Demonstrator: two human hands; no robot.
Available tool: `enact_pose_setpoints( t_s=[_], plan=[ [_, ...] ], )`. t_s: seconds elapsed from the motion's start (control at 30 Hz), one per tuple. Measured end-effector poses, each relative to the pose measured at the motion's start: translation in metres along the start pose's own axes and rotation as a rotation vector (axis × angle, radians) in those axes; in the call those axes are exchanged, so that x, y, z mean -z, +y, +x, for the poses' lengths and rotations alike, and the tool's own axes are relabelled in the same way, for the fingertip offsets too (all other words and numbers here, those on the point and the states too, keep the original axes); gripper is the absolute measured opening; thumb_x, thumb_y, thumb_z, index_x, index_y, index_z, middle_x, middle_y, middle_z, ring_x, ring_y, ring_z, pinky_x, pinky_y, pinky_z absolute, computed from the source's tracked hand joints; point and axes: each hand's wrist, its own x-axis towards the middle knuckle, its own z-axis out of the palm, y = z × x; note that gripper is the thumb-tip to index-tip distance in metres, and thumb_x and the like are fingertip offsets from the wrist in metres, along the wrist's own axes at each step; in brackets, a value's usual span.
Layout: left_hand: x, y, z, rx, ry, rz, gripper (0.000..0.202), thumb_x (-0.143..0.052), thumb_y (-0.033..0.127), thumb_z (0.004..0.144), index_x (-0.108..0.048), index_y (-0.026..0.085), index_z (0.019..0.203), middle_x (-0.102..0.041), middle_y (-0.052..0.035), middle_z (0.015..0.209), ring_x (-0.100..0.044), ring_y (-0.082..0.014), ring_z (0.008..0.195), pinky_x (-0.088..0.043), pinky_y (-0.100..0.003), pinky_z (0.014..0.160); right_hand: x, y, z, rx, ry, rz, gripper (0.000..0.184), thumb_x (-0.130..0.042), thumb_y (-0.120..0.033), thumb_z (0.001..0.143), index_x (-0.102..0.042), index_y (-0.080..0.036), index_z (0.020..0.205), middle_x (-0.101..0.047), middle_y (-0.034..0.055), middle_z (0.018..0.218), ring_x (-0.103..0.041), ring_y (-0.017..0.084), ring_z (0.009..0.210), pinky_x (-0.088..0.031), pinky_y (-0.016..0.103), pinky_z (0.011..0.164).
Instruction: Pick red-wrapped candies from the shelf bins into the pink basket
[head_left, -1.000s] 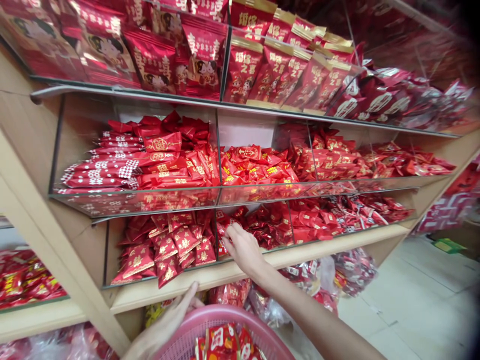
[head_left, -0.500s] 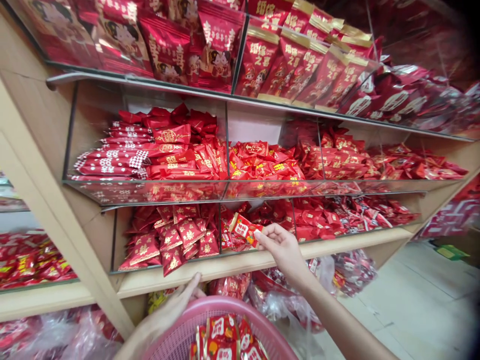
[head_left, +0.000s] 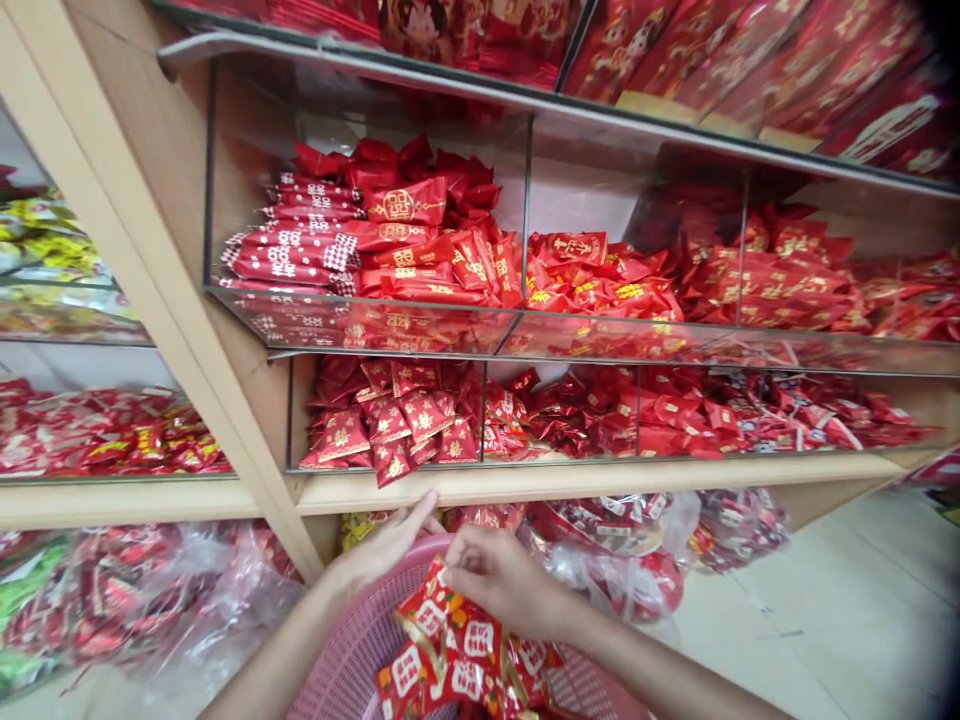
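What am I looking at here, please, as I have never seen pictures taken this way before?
There is no machine: these are a person's bare left hand and right hand, seen by a camera worn on the head, looking forward and down. Ahead, shelf compartments hold many small red packets behind clear panels. Below, a pink basket contains red-and-white packets. The right hand is over the basket with its fingers at one packet; whether it grips it is hard to tell. The left hand is at the basket's rim, its grip also unclear.
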Motion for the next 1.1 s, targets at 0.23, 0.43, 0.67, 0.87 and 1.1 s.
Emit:
enact_pose_setpoints(
  t_s=[0.23,0.43,0.67,0.87,1.1],
  plan=[
    [0.002,-0.008,0.005,0.015,0.009,-0.062,0.065,-0.031,0.072,0.081,-0.067,0.017,0.078,-0.068,-0.0037,0.076,-0.059,-0.0211,0.079,-0.042,-0.030,0.080,-0.039,0.029,0.008,-0.045,0.114,-0.345,0.015,-0.052,-0.004,0.074,-0.052,-0.020,0.074,-0.056,-0.0043,0.063,-0.053,0.012,0.058,-0.037,0.020,0.053],
    [-0.001,-0.008,0.006,0.017,-0.007,-0.082,0.069,-0.028,0.073,0.080,-0.067,0.017,0.074,-0.067,-0.0035,0.070,-0.059,-0.0205,0.072,-0.042,-0.031,0.078,-0.051,0.032,0.005,-0.048,0.138,-0.831,0.024,-0.056,-0.007,0.073,-0.057,-0.017,0.095,-0.066,0.0065,0.081,-0.060,0.025,0.079,-0.046,0.033,0.070],
    [0.001,0.000,0.003,-0.006,-0.001,-0.013,0.068,-0.030,0.073,0.080,-0.070,0.017,0.076,-0.071,-0.0051,0.078,-0.062,-0.0229,0.080,-0.043,-0.033,0.082,0.025,-0.017,0.016,0.395,0.508,-0.820,0.015,-0.047,-0.014,0.086,-0.059,-0.018,0.093,-0.064,0.0046,0.078,-0.056,0.019,0.073,-0.044,0.029,0.068],
    [-0.002,-0.004,0.005,0.107,0.031,-0.043,0.073,-0.029,0.079,0.075,-0.067,0.017,0.081,-0.069,-0.0039,0.072,-0.063,-0.0219,0.071,-0.047,-0.033,0.073,0.142,-0.037,0.094,0.233,0.633,-0.772,0.019,-0.044,-0.020,0.089,-0.063,-0.018,0.093,-0.067,0.0069,0.085,-0.059,0.022,0.083,-0.042,0.031,0.079],
    [0.002,-0.006,0.007,0.105,0.070,0.026,0.070,-0.029,0.079,0.074,-0.066,0.019,0.082,-0.069,-0.0028,0.077,-0.062,-0.0226,0.078,-0.046,-0.034,0.078,0.167,-0.007,0.143,0.195,0.518,-0.757,0.023,-0.042,-0.023,0.092,-0.065,-0.021,0.090,-0.069,0.0063,0.096,-0.060,0.023,0.091,-0.042,0.031,0.082]
  ],
)
